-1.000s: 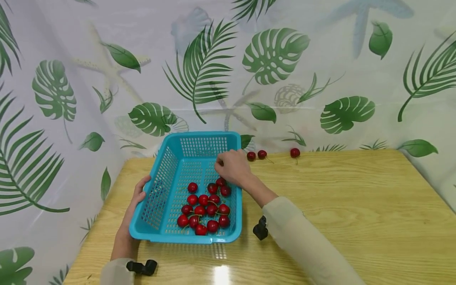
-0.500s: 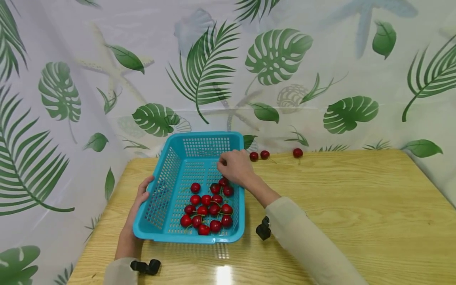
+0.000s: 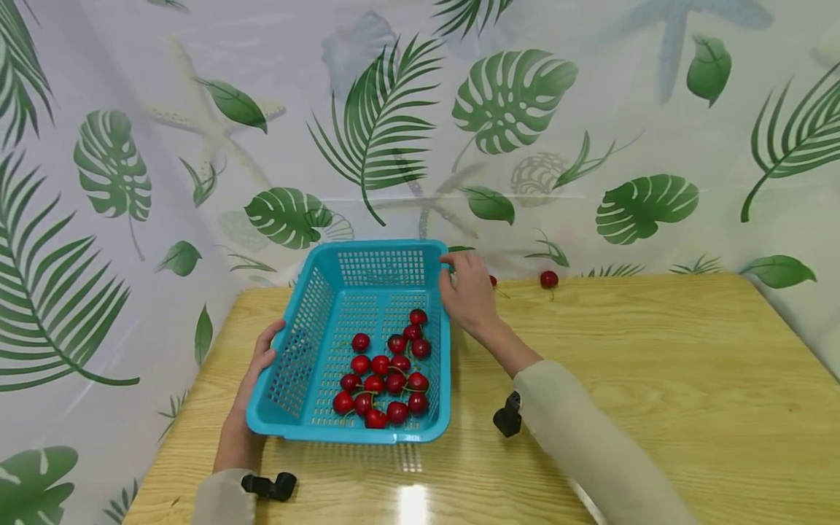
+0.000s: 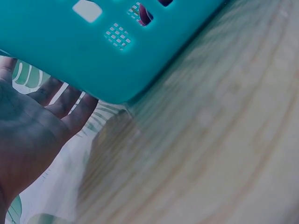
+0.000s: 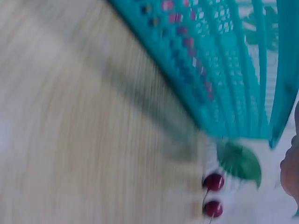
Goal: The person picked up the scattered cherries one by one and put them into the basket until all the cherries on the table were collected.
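Observation:
A turquoise plastic basket with mesh walls stands on the wooden table, with many dark red cherries gathered in its front and right part. My left hand rests against the outside of its left wall; the left wrist view shows the fingers fairly straight along the basket. Over the back right rim hovers my right hand, fingers loosely bent and nothing seen in them. It partly hides a cherry lying just beyond. The right wrist view has two stemmed cherries near the basket's corner.
One more cherry lies farther right along the back edge of the wooden table. Behind the table hangs a white leaf-patterned cloth. Each wrist carries a small black camera mount.
My right hand has lifted out of the basket and moved right over its rim, uncovering a cherry at the back of the pile. The left hand stays at the left wall.

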Demonstrator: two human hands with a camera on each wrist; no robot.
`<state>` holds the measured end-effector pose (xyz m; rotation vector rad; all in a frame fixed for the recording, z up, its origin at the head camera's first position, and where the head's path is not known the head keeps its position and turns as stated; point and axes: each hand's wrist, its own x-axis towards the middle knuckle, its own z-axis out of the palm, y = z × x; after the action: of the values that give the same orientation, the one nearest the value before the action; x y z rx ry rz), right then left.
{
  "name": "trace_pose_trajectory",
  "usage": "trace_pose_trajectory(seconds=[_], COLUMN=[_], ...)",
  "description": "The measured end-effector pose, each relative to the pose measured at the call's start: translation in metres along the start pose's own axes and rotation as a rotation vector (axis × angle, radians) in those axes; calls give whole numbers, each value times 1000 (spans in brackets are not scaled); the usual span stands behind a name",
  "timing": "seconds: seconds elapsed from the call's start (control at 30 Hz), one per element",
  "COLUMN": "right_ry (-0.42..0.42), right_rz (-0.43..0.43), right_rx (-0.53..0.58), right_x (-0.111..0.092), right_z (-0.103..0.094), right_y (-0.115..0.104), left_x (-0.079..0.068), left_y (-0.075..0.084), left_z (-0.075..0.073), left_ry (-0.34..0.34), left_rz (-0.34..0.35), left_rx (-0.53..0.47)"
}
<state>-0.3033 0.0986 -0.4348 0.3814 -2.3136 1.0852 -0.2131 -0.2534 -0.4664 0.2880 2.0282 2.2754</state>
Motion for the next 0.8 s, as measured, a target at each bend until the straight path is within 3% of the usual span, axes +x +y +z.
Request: trace_pose_trajectory(seconds=[0.2,0.5,0.63,0.8], right_ry=[-58,-420,-517,-552], right_rz=[57,208,250,247], right_rx=[-150,-384,-409,-404], right_x=[-2,-15,-20,-24], right_z=[-17,-25,-25,-27], right_y=[36,62,68,75], left_x=[0,2,3,3], left_y=[2,-3,-5,-5], left_z=[-2,-3,-3,-3], left_ry=[4,-28,-24,-26], left_rz=[8,87,97,92], left_rx=[-5,-38,-43,-32])
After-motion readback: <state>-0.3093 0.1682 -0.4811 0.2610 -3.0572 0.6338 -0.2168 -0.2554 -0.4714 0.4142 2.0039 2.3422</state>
